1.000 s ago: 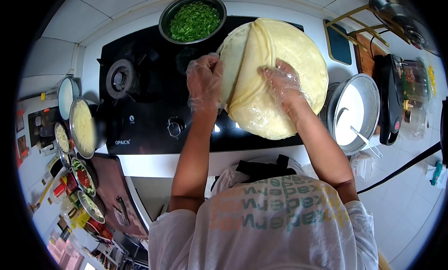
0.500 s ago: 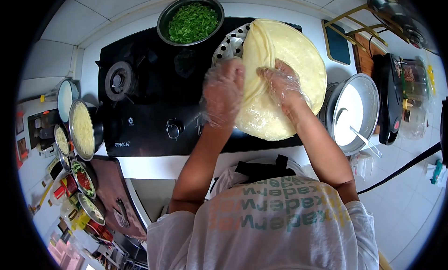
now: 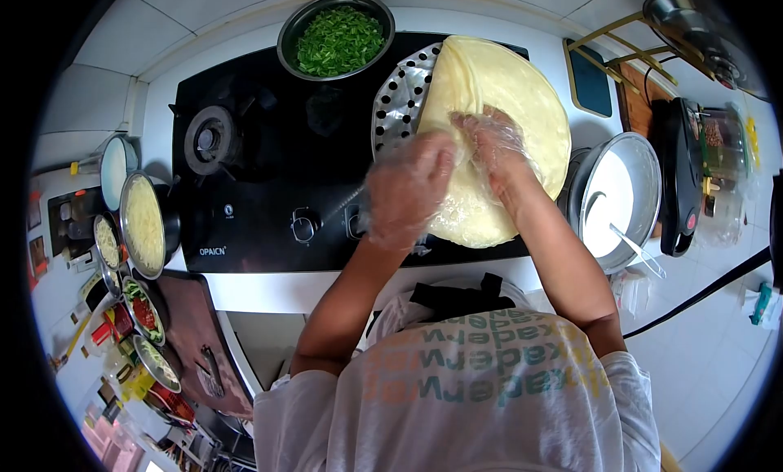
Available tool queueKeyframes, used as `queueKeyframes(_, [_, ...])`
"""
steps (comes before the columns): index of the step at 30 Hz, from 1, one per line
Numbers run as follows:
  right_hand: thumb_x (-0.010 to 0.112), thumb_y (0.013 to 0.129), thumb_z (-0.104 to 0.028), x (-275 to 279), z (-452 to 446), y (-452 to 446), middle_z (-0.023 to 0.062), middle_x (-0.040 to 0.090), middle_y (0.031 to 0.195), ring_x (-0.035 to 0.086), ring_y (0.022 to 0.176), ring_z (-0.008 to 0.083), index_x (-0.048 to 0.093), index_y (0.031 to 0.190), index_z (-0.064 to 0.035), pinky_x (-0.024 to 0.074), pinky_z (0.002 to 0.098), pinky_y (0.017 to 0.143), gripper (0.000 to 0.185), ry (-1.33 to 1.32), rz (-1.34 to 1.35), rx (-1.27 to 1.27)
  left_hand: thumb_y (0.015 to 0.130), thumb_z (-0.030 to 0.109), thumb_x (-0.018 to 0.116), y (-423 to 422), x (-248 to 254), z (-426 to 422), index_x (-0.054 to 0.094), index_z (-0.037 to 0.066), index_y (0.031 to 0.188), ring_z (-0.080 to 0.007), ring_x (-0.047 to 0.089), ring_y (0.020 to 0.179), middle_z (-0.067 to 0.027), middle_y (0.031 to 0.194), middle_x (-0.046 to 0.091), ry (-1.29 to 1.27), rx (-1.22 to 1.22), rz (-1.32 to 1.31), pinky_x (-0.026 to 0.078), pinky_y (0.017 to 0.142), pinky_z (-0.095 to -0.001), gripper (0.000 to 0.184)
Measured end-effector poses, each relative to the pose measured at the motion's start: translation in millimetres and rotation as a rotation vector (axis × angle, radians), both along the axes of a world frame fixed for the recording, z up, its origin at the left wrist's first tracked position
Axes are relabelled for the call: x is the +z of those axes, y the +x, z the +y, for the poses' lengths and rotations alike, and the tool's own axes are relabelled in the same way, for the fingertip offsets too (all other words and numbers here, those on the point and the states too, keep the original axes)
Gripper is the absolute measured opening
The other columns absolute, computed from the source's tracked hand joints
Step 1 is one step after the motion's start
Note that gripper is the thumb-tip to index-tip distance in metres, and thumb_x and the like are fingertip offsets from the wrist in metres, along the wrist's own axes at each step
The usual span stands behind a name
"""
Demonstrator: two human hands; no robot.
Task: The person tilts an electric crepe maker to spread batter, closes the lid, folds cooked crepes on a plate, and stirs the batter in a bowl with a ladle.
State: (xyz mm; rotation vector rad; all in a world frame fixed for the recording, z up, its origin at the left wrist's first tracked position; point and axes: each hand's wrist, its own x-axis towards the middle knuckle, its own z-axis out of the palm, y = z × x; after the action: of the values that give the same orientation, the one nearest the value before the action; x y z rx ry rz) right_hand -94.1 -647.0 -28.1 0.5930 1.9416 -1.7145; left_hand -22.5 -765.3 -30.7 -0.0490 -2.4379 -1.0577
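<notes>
A stack of thin pale-yellow pancakes (image 3: 530, 89) lies on a perforated metal steamer plate (image 3: 397, 105) over the hob's right side. The stack's left part is folded over in layers. My left hand (image 3: 410, 187), in a clear plastic glove, is curled closed at the stack's lower left edge, gripping the pancake there; its fingertips are partly hidden. My right hand (image 3: 496, 146), gloved likewise, rests on the middle of the stack. Its bent fingers pinch the edge of the folded pancake layer.
A bowl of chopped greens (image 3: 341, 40) stands behind the black hob (image 3: 269, 146). On the right is a pot of white batter (image 3: 612, 195) with a ladle (image 3: 640, 248). Left are a bowl of pale shreds (image 3: 147, 227), several smaller dishes and a brown board (image 3: 192, 325).
My left hand has moved right, over the pancakes' lower left edge, which has shifted inward. More of the perforated plate shows. My right hand has barely moved.
</notes>
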Motion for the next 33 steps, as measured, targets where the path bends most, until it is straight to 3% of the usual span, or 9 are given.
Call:
queueKeyframes(5, [0.071, 0.072, -0.026, 23.9, -5.3, 6.3, 0.0136, 0.054, 0.107, 0.052, 0.093, 0.0202, 0.025, 0.129, 0.0048, 0.0447, 0.0323, 0.076, 0.079, 0.069, 0.019, -0.006, 0.086, 0.027, 0.054, 3.4, -17.5, -28.1, 0.058, 0.000, 0.096, -0.0181, 0.057, 0.076, -0.0082, 0.090, 0.062, 0.823, 0.237, -0.061, 0.045, 0.072, -0.0304, 0.029])
queueKeyframes(8, [0.065, 0.076, -0.022, 18.7, -11.5, 7.9, 0.0165, 0.058, 0.101, 0.056, 0.090, 0.0220, 0.046, 0.115, 0.0075, 0.0463, 0.0309, 0.075, 0.052, 0.144, 0.141, 0.038, 0.088, 0.035, 0.049, -1.0, -9.4, -42.5, 0.057, -0.001, 0.100, -0.0155, 0.056, 0.079, -0.0084, 0.092, 0.061, 1.118, 0.300, -0.270, 0.044, 0.075, -0.0295, 0.040])
queueKeyframes(11, [0.061, 0.080, -0.027, 19.1, -4.1, 8.9, 0.0146, 0.059, 0.098, 0.056, 0.090, 0.0204, 0.051, 0.110, 0.0053, 0.0438, 0.0285, 0.079, 0.045, -0.248, 0.214, 0.260, 0.087, 0.037, 0.050, -5.3, -20.1, -52.3, 0.056, -0.002, 0.103, -0.0152, 0.054, 0.084, -0.0092, 0.092, 0.060, 1.256, 0.302, -0.445, 0.043, 0.078, -0.0277, 0.042])
queueKeyframes(14, [0.056, 0.083, -0.030, 20.8, -2.6, 12.5, 0.0136, 0.061, 0.094, 0.056, 0.093, 0.0230, 0.055, 0.108, 0.0000, 0.0413, 0.0292, 0.083, 0.040, 0.180, 0.425, 0.412, 0.083, 0.032, 0.059, -6.1, -27.0, -53.7, 0.053, -0.002, 0.108, -0.0154, 0.053, 0.090, -0.0093, 0.095, 0.058, 1.389, 0.216, -0.492, 0.042, 0.081, -0.0276, 0.043])
queueKeyframes(16, [0.055, 0.082, -0.031, 5.4, 7.5, 8.4, 0.0151, 0.058, 0.103, 0.052, 0.100, 0.0260, 0.054, 0.111, -0.0046, 0.0374, 0.0333, 0.089, 0.040, 0.561, 0.918, 0.628, 0.081, 0.032, 0.061, -7.5, -37.8, -46.2, 0.049, -0.004, 0.113, -0.0170, 0.053, 0.093, -0.0110, 0.098, 0.057, 1.414, 0.155, -0.426, 0.041, 0.084, -0.0298, 0.049])
queueKeyframes(19, [0.056, 0.081, -0.031, -15.9, 15.8, 18.0, 0.0164, 0.049, 0.117, 0.045, 0.111, 0.0305, 0.050, 0.118, -0.0089, 0.0324, 0.0407, 0.095, 0.044, 0.941, 1.209, 0.781, 0.080, 0.027, 0.061, -6.4, -31.2, -31.5, 0.042, -0.006, 0.120, -0.0200, 0.052, 0.096, -0.0138, 0.103, 0.056, 0.621, 0.072, -0.312, 0.040, 0.087, -0.0323, 0.055])
queueKeyframes(21, [0.056, 0.080, -0.032, -22.6, 19.6, 24.3, 0.0157, 0.038, 0.129, 0.036, 0.119, 0.0302, 0.043, 0.125, -0.0108, 0.0263, 0.0460, 0.099, 0.051, 1.009, 1.172, 0.839, 0.081, 0.025, 0.060, -10.8, -51.6, -38.5, 0.038, -0.006, 0.122, -0.0206, 0.052, 0.098, -0.0154, 0.105, 0.055, 0.528, 0.044, -0.320, 0.040, 0.087, -0.0321, 0.056])
queueKeyframes(26, [0.052, 0.081, -0.036, -11.8, 43.4, 38.4, 0.0156, 0.035, 0.132, 0.034, 0.121, 0.0298, 0.042, 0.126, -0.0102, 0.0219, 0.0447, 0.101, 0.053, 0.998, 1.070, 0.938, 0.083, 0.024, 0.056, -14.8, -52.6, -40.0, 0.039, -0.005, 0.123, -0.0265, 0.052, 0.101, -0.0213, 0.110, 0.054, 0.620, 0.006, -0.369, 0.039, 0.086, -0.0327, 0.052])
queueKeyframes(33, [0.057, 0.077, -0.033, 1.3, 83.4, 98.7, 0.0121, 0.035, 0.133, 0.032, 0.124, 0.0260, 0.044, 0.125, -0.0120, 0.0181, 0.0428, 0.105, 0.054, 0.895, 0.994, 1.023, 0.085, 0.023, 0.051, -7.5, -17.2, -35.6, 0.048, 0.004, 0.117, -0.0347, 0.044, 0.109, -0.0193, 0.115, 0.049, -0.226, 0.102, -0.083, 0.033, 0.093, -0.0421, 0.038])
